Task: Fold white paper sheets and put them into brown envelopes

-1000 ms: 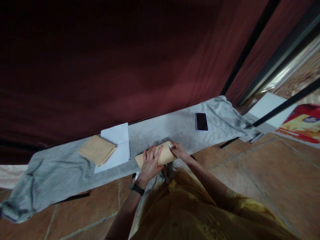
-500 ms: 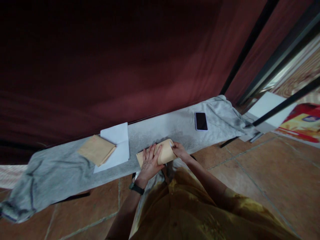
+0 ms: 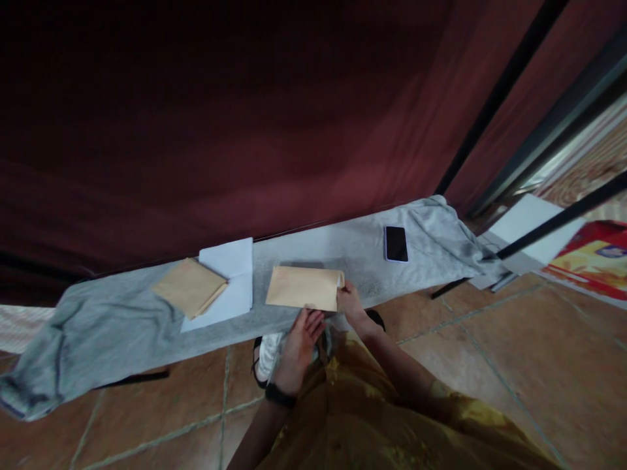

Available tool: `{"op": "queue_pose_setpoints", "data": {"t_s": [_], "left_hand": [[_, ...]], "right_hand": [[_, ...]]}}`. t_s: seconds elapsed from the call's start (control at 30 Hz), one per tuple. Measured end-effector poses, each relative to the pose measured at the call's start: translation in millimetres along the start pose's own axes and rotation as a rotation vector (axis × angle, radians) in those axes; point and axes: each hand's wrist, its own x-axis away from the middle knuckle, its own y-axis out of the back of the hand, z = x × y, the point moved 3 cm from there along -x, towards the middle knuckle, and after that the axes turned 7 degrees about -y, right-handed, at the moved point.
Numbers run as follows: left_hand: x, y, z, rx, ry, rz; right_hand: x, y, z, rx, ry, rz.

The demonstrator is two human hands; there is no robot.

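Note:
A tan paper envelope (image 3: 304, 287) lies flat in front of me, with a bit of white showing at its right end. My right hand (image 3: 351, 303) pinches that right end; its fingertips are partly hidden by the envelope. Just below the envelope's near edge is my left hand (image 3: 302, 339), palm partly up and fingers stretched out. Its fingertips come close to the edge, and I cannot tell whether they touch it. To the left, several more tan envelopes (image 3: 189, 287) are stacked partly over white sheets of paper (image 3: 240, 287).
A grey cloth (image 3: 117, 326) covers the long narrow bench. On its right part lies a phone (image 3: 396, 244) with a dark screen. A dark red curtain (image 3: 274, 143) hangs behind. Beyond the right end are a black pole (image 3: 499, 91) and a red and yellow package (image 3: 595, 258).
My left hand has come off the envelope's top and moved down to its near edge. The envelope, bent up before, now lies flat. My right hand stays at its right end.

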Motion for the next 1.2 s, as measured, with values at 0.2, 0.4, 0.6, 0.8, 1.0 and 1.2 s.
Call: {"op": "queue_pose_setpoints", "data": {"t_s": [0.2, 0.4, 0.6, 0.8, 1.0, 1.2], "left_hand": [[-14, -34, -12, 0.272, -0.001, -0.115], [-22, -28, -11, 0.283, -0.020, -0.129], [-24, -23, -9, 0.267, -0.020, -0.179], [-29, -14, -11, 0.174, -0.046, -0.193], [-33, -1, -13, 0.112, -0.042, -0.220], [-42, -3, -26, 0.082, -0.042, -0.223]], "right_hand": [[13, -8, -1, -0.075, 0.019, -0.013], [10, -6, -6, -0.123, -0.004, -0.018], [11, -6, -13, -0.103, -0.033, -0.022], [14, 1, -9, -0.032, 0.070, -0.024], [11, 14, -3, 0.023, 0.063, -0.024], [10, 17, -10, 0.013, -0.001, -0.003]]}}
